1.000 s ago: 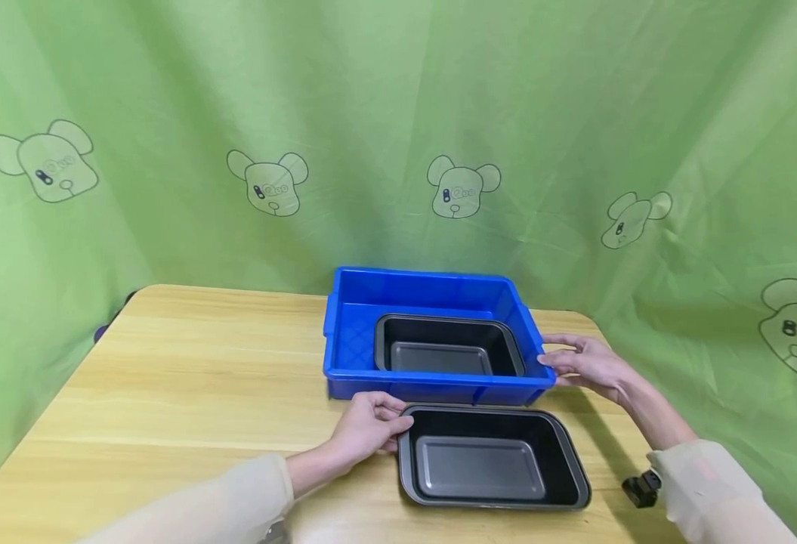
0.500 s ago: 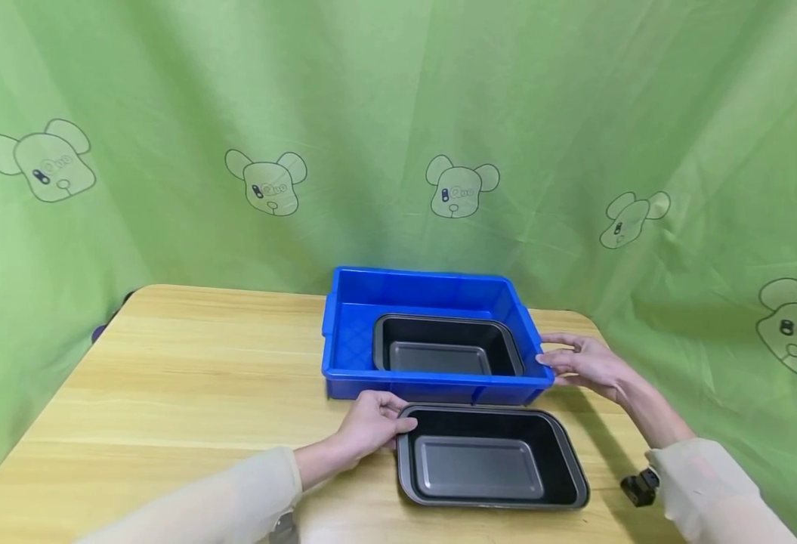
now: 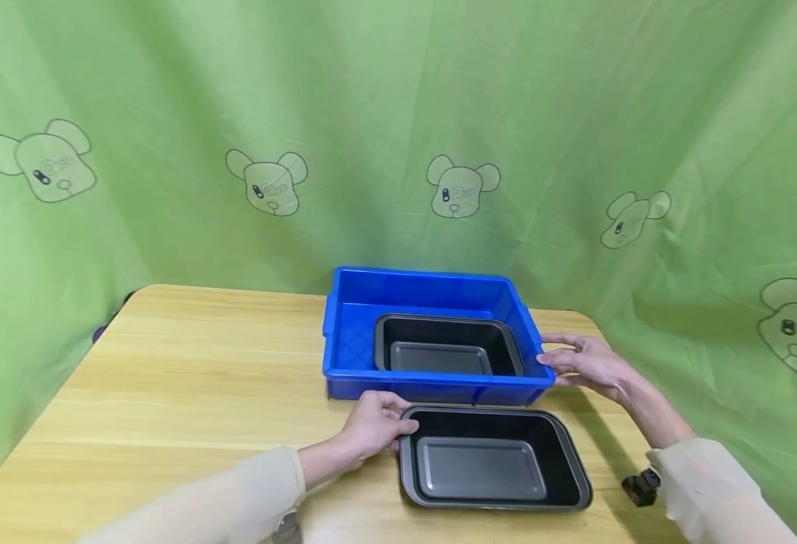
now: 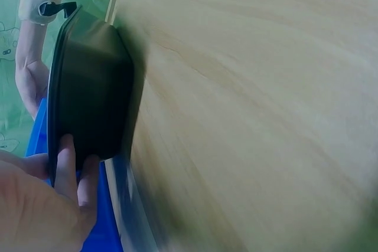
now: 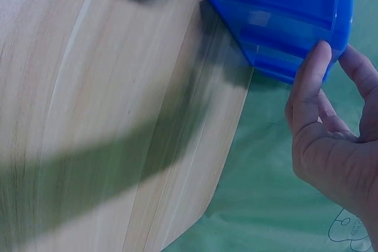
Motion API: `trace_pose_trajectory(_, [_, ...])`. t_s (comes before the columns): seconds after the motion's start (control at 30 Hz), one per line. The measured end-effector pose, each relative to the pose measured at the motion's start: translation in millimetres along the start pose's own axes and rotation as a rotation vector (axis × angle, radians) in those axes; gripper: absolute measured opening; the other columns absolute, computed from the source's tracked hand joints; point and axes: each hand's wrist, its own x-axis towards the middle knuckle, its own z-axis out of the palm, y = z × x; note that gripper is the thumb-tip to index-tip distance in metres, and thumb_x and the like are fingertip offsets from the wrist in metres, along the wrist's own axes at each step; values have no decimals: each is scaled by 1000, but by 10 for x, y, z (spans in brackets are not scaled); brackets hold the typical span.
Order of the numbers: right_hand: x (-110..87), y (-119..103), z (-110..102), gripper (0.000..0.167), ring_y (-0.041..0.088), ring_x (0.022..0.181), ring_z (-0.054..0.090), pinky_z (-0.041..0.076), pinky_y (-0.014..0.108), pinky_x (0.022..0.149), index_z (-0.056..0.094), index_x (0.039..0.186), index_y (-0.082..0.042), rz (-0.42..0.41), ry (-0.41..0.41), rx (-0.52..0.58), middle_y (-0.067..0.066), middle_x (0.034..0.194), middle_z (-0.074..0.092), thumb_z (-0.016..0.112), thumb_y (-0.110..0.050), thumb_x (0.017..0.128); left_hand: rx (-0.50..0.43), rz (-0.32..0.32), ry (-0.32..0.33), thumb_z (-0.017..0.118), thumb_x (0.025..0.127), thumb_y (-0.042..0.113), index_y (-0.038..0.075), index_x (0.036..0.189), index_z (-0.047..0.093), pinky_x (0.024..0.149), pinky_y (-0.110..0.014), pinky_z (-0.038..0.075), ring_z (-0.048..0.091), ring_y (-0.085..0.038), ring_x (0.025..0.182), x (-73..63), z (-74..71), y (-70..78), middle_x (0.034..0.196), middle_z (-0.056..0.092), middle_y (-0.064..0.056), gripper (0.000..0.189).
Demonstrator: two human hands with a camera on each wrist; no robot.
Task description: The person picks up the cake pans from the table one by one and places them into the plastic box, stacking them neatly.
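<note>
A dark grey loaf pan [image 3: 480, 468] is at the front of the table, just before a blue plastic bin [image 3: 432, 388]. My left hand [image 3: 371, 427] pinches its left rim, thumb over the top and fingers on the outer wall. In the left wrist view that pan [image 4: 94, 87] appears side-on; I cannot tell whether its base touches the table. Inside the bin lies a second, similar loaf pan [image 3: 439, 357]. At the bin's right end, my right hand [image 3: 588, 364] holds the rim between thumb and fingers, as the right wrist view confirms.
Both pans and the bin are on a light wooden table [image 3: 187, 378] with rounded far corners. Behind it hangs a green curtain [image 3: 371, 91] printed with bear heads. A small black device [image 3: 641, 489] hangs at my right wrist.
My left wrist and thumb have shifted slightly to the right at the front pan's rim. The pans, the bin and my right hand show almost no movement.
</note>
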Motion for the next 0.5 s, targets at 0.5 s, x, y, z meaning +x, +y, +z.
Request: trace_pose_trajectory(0.5, [-31,-31,31,80,9,89,74,67,29,86,18,163,8,-5,-6,24,-8,99,79,67,-15,104,-30,-15,-21,79,91,0,-2,114,74,55,-27,65,65,-7,61,-30,-50,8,86,77,-10,24])
